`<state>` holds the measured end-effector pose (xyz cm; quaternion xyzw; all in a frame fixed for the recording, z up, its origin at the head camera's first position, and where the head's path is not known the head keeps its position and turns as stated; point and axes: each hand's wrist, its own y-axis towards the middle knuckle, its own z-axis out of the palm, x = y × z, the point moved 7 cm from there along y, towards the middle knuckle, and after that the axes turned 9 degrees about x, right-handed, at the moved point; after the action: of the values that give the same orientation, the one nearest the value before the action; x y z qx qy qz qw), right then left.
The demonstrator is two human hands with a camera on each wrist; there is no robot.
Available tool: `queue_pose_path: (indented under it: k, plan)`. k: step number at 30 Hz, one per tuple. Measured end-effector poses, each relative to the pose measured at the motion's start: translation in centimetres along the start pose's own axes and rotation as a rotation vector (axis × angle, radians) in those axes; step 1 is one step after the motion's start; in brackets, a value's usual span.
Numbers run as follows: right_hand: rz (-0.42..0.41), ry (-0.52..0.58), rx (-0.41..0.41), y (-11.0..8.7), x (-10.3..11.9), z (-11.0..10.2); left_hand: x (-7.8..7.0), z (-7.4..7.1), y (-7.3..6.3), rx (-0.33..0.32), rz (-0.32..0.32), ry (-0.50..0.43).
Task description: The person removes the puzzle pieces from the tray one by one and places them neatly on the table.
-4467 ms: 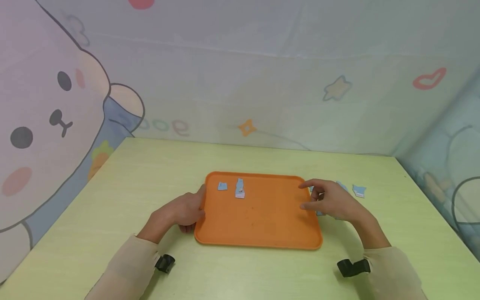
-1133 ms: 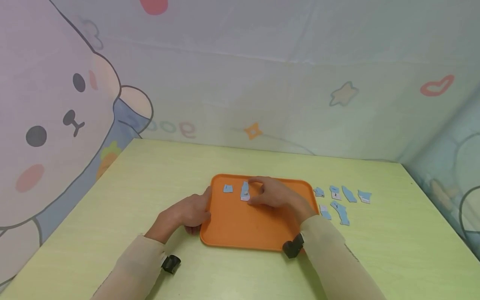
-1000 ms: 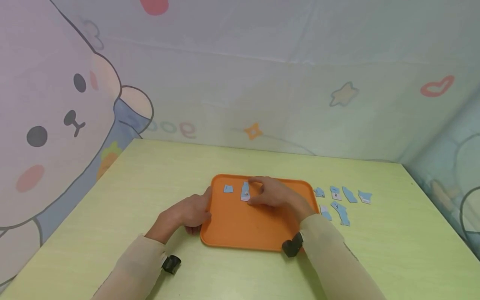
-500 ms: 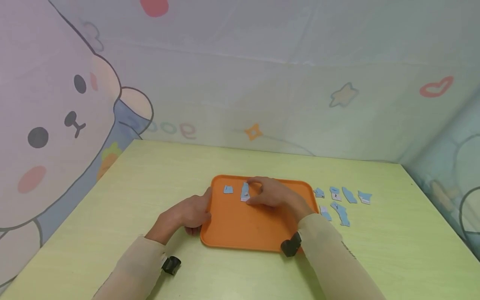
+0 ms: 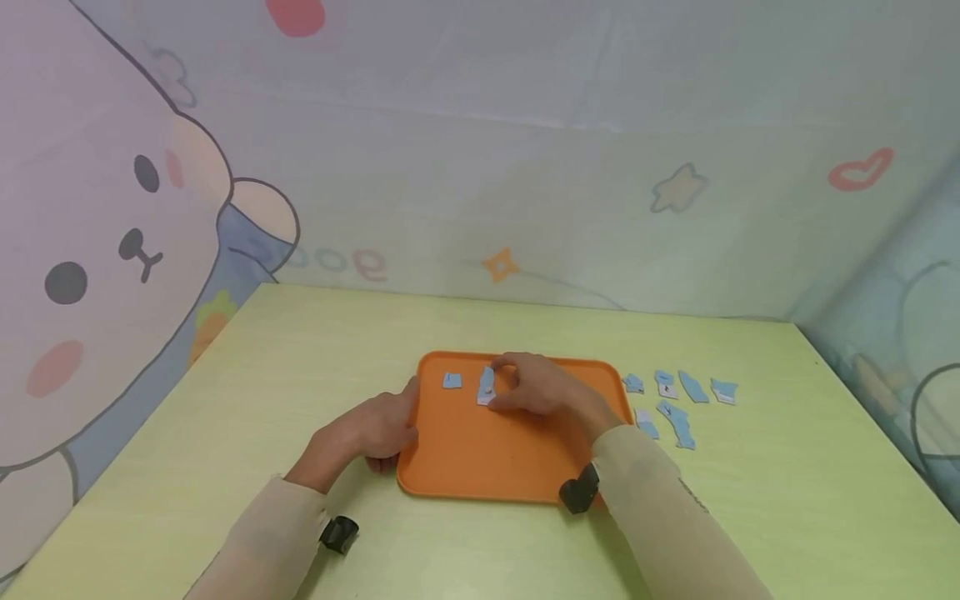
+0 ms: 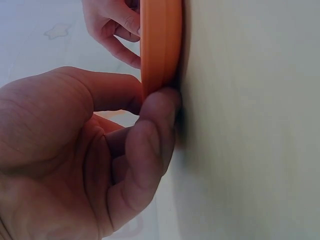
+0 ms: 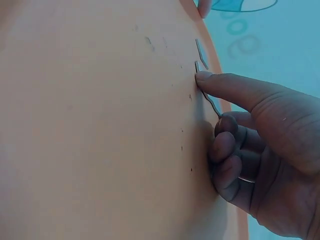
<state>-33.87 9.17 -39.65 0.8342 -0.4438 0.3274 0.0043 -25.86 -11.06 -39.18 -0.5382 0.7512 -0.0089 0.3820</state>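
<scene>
An orange tray (image 5: 517, 467) lies on the table. My left hand (image 5: 382, 425) grips its left edge; in the left wrist view, the thumb meets the rim and curled fingers (image 6: 145, 145) hold it from the underside. Near the tray's back edge is a long, light blue puzzle piece (image 5: 486, 386) with a white end and an irregular outline. My right hand (image 5: 536, 385) pinches this piece lengthwise, thumb at the near end and index finger at the far end, flat against the tray. A smaller light blue puzzle piece (image 5: 452, 381) lies to its left, apart from it.
Several more light blue and white pieces lie on the pale green table (image 5: 780, 500) right of the tray, among them a long jagged piece (image 5: 678, 423) and a corner-shaped piece (image 5: 723, 392). A printed cloth (image 5: 465, 167) hangs behind the table.
Since the oldest frame, my right hand has moved left from the tray's right edge to the long puzzle piece. Over the last second both hands stay nearly still; the view shifts slightly.
</scene>
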Motion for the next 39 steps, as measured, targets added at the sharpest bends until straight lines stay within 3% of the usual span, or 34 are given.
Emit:
queue_pose_path:
  k: [24, 39]
  plan:
    - [0.0, 0.054, -0.03, -2.1, 0.7, -0.5, 0.0, 0.0, -0.2, 0.006, -0.01, 0.008]
    - [-0.052, 0.135, -0.035, -4.5, 0.4, -0.2, -0.1, 0.0, -0.1, 0.002, 0.017, 0.005]
